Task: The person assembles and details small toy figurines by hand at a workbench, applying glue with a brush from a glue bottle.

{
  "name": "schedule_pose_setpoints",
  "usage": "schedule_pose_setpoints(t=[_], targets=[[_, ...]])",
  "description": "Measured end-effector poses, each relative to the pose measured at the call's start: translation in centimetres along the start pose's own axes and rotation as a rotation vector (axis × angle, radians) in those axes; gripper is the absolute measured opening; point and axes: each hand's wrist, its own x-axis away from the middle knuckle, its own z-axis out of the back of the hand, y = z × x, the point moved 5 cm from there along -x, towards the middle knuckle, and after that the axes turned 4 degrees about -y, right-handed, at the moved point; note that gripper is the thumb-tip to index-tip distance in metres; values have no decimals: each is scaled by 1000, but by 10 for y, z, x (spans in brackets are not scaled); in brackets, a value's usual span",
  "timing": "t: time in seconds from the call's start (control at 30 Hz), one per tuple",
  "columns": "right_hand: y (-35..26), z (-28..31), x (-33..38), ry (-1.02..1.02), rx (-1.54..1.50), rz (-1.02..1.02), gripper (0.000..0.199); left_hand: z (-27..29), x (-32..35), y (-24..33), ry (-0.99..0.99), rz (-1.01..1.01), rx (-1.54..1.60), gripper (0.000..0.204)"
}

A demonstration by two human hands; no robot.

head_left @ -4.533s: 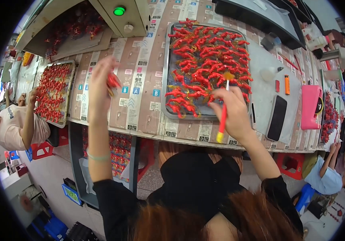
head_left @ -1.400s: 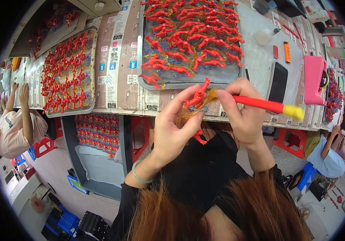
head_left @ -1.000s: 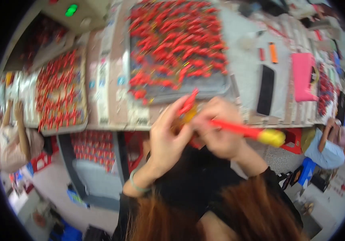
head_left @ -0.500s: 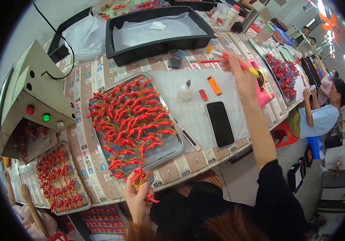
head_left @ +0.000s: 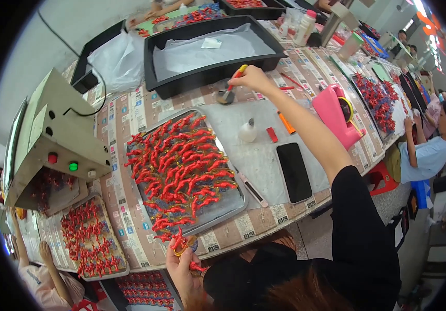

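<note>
So the left hand (head_left: 184, 267) is pinching a red figure (head_left: 180, 241) with a yellowish loop on it, and that grip is closed around the piece, fingers and thumb both on it. The figure's sitting right by the near-left corner of a metal tray (head_left: 223, 211), close to the front edge of the worktop (head_left: 119, 124), and the tray's carrying rows and rows of similar red pieces. The right hand (head_left: 254, 79) is way out on the far side, its grip wrapping a red brush (head_left: 238, 73) with a yellow end. The brush is slanting down to a small dark cup (head_left: 225, 100); can't really tell if the tip is touching anything in there. A black bin (head_left: 166, 85) with a white liner is standing just behind that. Between the tray and the right forearm, a squeeze bottle (head_left: 248, 130), a red block (head_left: 271, 135), an orange lighter (head_left: 286, 123) and a black phone (head_left: 294, 172) are lying around, and a knife (head_left: 254, 191) is resting just beside the tray.
</note>
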Motion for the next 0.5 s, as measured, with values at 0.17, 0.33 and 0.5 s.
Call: schedule_pose_setpoints(t=[0.17, 0.33, 0.5], targets=[[-17, 0, 5, 227, 153, 164, 20, -5, 0, 2, 44, 15, -38, 30], [3, 31, 15, 307, 174, 3, 24, -2, -4, 0, 62, -21, -49, 32], [9, 47, 13, 235, 20, -60, 37, -8, -3, 3, 2, -22, -37, 33]])
